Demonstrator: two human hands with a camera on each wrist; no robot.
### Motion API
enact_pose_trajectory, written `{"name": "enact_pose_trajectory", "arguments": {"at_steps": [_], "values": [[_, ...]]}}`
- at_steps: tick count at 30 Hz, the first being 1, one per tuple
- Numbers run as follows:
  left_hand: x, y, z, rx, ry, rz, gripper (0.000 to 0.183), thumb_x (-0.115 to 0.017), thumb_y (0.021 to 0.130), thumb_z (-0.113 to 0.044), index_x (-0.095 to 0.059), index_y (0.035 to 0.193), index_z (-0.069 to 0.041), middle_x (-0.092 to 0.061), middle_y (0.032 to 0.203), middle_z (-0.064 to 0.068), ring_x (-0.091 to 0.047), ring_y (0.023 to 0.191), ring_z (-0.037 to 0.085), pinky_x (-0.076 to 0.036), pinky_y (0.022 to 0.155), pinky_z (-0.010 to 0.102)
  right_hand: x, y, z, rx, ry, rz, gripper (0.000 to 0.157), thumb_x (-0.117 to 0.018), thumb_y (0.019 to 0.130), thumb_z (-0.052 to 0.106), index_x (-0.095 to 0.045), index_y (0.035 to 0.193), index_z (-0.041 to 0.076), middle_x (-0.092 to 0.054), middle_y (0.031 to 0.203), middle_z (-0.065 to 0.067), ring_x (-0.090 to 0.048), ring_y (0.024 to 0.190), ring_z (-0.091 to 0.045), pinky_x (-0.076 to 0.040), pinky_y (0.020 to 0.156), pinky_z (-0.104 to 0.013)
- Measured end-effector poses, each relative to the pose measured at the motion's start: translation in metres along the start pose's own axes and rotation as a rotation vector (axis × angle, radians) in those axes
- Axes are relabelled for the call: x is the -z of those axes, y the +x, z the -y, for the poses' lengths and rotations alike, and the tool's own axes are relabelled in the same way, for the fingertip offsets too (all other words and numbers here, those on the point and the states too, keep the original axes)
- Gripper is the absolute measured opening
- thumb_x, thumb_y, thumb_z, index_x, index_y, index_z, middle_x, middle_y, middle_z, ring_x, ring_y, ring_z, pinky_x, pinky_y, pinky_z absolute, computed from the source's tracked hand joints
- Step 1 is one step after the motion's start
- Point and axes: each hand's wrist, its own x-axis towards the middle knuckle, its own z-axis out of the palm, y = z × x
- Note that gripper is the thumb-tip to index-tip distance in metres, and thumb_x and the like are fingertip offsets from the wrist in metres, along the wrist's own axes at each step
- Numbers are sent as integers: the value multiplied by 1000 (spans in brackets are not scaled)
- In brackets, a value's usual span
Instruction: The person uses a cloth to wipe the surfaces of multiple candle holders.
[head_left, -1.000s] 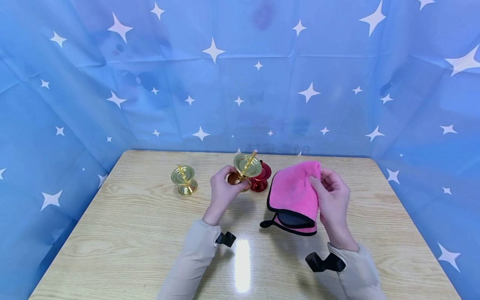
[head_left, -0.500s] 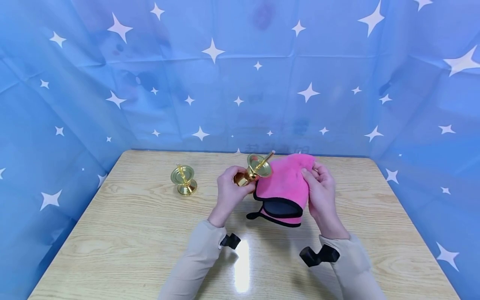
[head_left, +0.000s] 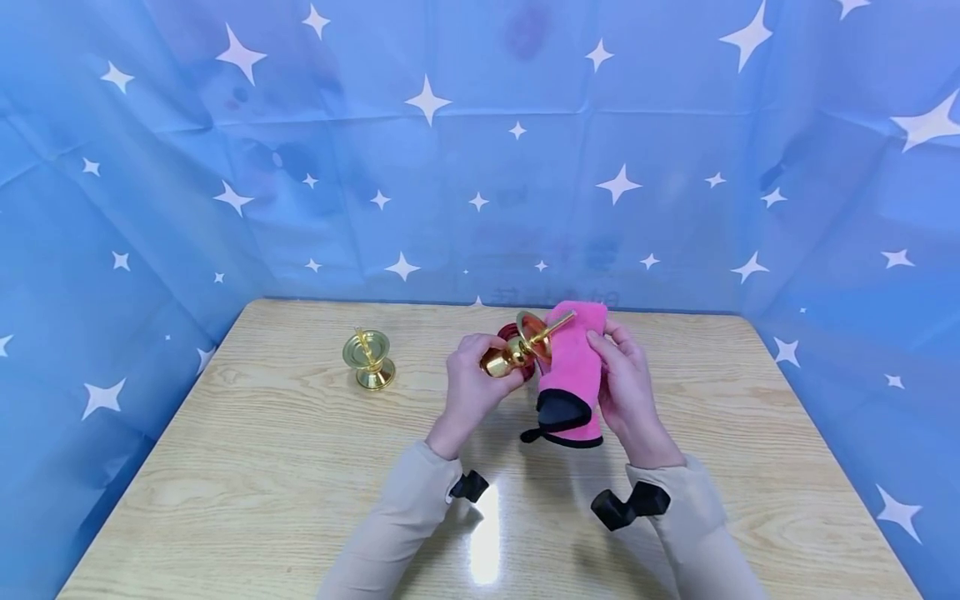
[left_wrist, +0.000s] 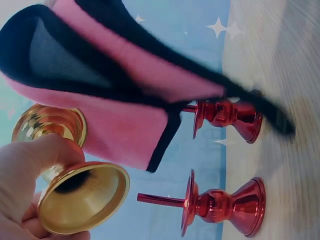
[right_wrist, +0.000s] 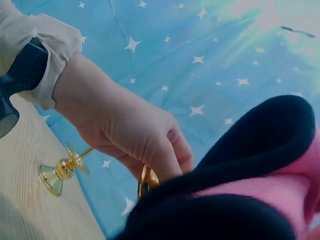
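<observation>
The step in hand looked to be bringing cloth and metal together: the left hand gripped a gold candlestick by its foot end, thumb and fingers round it, tipped well over so that its spike pointed right and slightly far, across the front of the pink cloth. The right hand held that cloth at its right side, thumb on the front face, the black-edged lower end hanging toward the near side. Both things were above the table, between the two hands; whether the dish actually touched the fabric could not be told for sure. The next move, as a judgement, called for a firm left grip and for the cloth to be closed round the dish and spike without bending the spike or knocking the red candlestick and the other red candlestick, which stood upright beyond. Compared with a second before, the held piece had gone from nearly upright to steeply tilted and had shifted right, while the cloth had come left to meet it and looked narrower, so the gap between the hands had shrunk. The second gold candlestick stood at the left, where it had been.
</observation>
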Motion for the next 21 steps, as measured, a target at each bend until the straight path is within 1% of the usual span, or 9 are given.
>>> {"name": "enact_pose_trajectory", "arguments": {"at_steps": [1,3,6,8,10,13,15,18,21], "values": [[0,0,0,-9,7,-5,29,-83,62,-9,-67,84,-2,-66,83,8,-58,82,22,-49,70,29,1,0,-1,10,19,30,13,-45,99,15,-57,105,14,-66,81,3,-64,67,-7,-52,59,-18],[-1,1,0,-26,15,-18,29,-83,62,-9,-66,84,-2,-66,83,7,-58,82,22,-48,70,28,3,1,-2,31,70,111,23,-39,100,13,-62,104,14,-66,84,2,-63,71,-7,-51,61,-18],[-1,1,0,-42,24,-37,28,-84,62,-9,-66,83,-2,-66,82,7,-57,81,22,-48,69,29,8,4,-3,58,81,238,34,-34,100,4,-65,108,15,-67,94,2,-63,80,-8,-50,66,-18],[-1,2,-1,-65,35,-47,28,-84,62,-8,-66,83,-2,-65,81,7,-57,80,22,-48,68,30,13,5,-3,59,34,304,35,-37,98,1,-58,124,11,-65,106,2,-62,89,-8,-50,72,-19],[-1,2,-3,-82,52,-47,28,-83,62,-6,-66,83,-2,-65,82,7,-56,81,22,-49,69,31,16,7,-5,70,-43,335,38,-43,97,0,-51,132,11,-63,112,4,-62,89,-7,-50,71,-19],[-3,1,-6,-109,84,-46,28,-82,61,-1,-65,84,-1,-65,83,8,-56,82,23,-49,70,31,17,8,-9,94,-151,301,43,-51,94,2,-44,136,12,-63,111,7,-59,85,-6,-49,68,-18],[-4,0,-8,-124,104,-46,30,-81,60,1,-64,84,-1,-64,84,9,-56,83,24,-50,71,32,14,7,-12,115,-196,236,38,-52,93,1,-53,127,18,-63,101,7,-55,76,-7,-46,61,-19],[-6,-2,-11,-166,141,-61,30,-81,59,1,-63,83,-1,-63,83,9,-56,82,24,-50,71,31,7,6,-15,136,-249,96,32,-56,90,-1,-61,112,22,-60,85,6,-50,71,-8,-43,55,-19],[-7,-4,-14,-214,184,-68,30,-81,60,-1,-62,82,-2,-62,83,7,-55,82,23,-50,69,30,1,6,-18,157,-262,-38,24,-59,88,-1,-63,94,21,-54,74,4,-48,63,-8,-40,48,-18]]}}
